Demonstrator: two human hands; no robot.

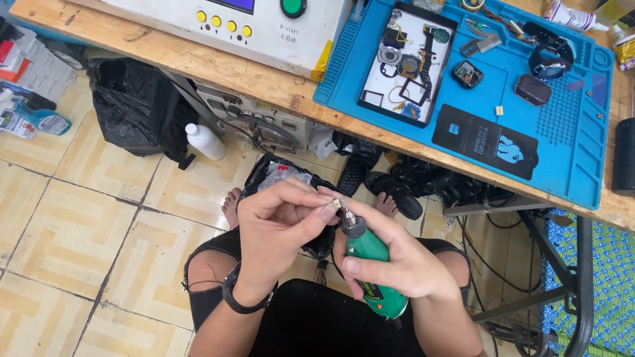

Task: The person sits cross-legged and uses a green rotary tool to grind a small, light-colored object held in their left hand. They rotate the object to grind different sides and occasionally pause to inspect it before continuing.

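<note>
Right hand [397,261] grips green cylindrical rotary tool [370,261]; left hand [281,221] pinches tiny pale part [335,205] at its tip, below wooden surface [198,63] edge, over tiled floor [79,225].

The green rotary tool [370,264] was held in the lap area, tilted, its grey collar and metal bit pointing up-left. A tiny pale part [335,205] touched the bit tip, pinched between fingertips.

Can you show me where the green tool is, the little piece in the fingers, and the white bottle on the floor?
green tool [368,254], head view, on its green body.
little piece [336,205], head view, on the bit pinched at the tool's tip.
white bottle [206,141], head view, on its side.
</note>
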